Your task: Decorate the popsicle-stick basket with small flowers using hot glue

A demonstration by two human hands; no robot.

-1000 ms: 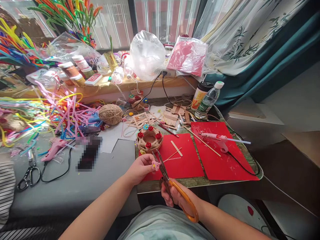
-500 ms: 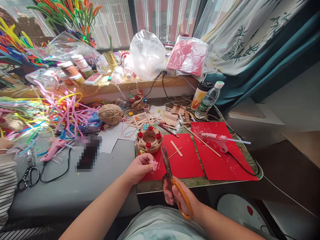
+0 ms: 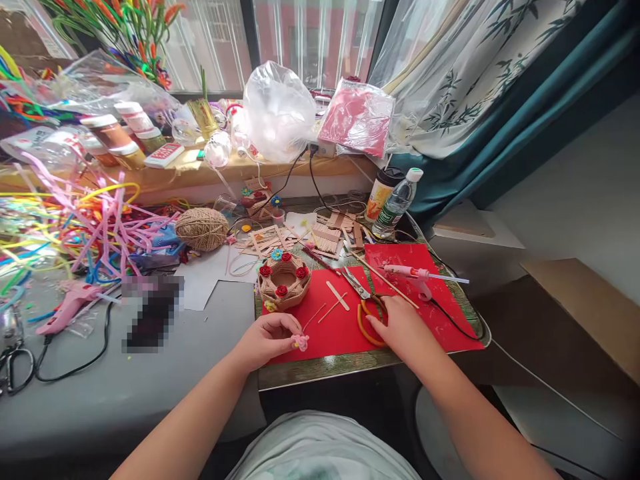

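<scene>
On the red sheet [image 3: 345,330] my right hand [image 3: 400,325] lay loosely open over the orange-handled scissors [image 3: 364,300], seemingly setting them down, while my left hand [image 3: 265,339] pinched the small pink flower [image 3: 301,343], likely needing glue next, near the twine basket [image 3: 283,280].

A small pink flower [image 3: 301,342] is pinched between the fingertips of the left hand [image 3: 265,339], just above the near edge of the red sheet [image 3: 340,330]. The orange-handled scissors [image 3: 364,303] lie flat on that sheet, blades shut, pointing away, handles under the right hand [image 3: 403,328].
</scene>
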